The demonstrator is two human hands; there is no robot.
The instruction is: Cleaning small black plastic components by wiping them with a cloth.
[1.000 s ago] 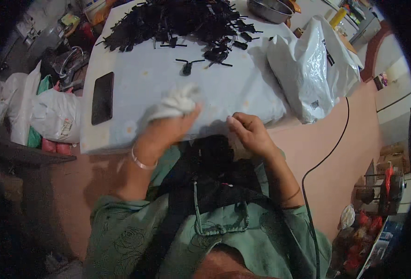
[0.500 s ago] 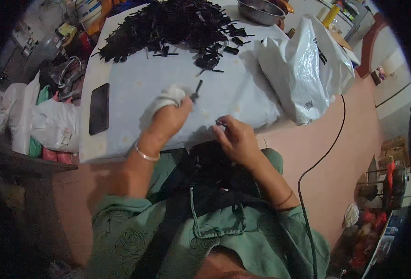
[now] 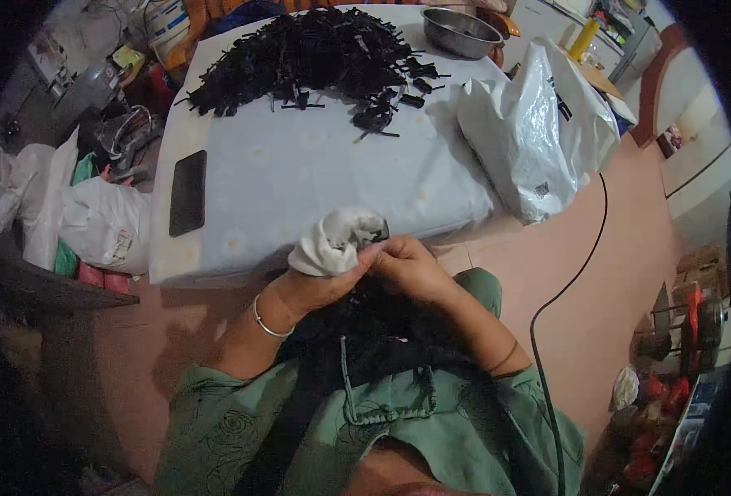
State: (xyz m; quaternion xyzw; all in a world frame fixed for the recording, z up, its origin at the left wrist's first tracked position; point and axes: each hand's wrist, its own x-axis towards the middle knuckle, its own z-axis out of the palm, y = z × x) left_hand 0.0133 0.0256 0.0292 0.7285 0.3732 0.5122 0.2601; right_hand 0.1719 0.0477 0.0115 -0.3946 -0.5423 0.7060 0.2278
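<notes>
1. White cloth, and what a crumpled bundle it is! It's up front, just above the near edge of the pale table, well apart from that heap of black pieces at the far side. Soft, rumpled, off-white folds puff out on the left; at the upper right it curls round like a hook, with dark patches showing in the hollow.
2. Left hand right under it, grasping the cloth, fabric bulging over the fingers, thumb angled up to the right.
3. Right hand comes in alongside, fingers bent, tips meeting the left thumb; what they pinch, if anything, I can't tell.
4. Small dark piece, last and tiniest, peeking out at the cloth's right end, mostly hidden.
</notes>
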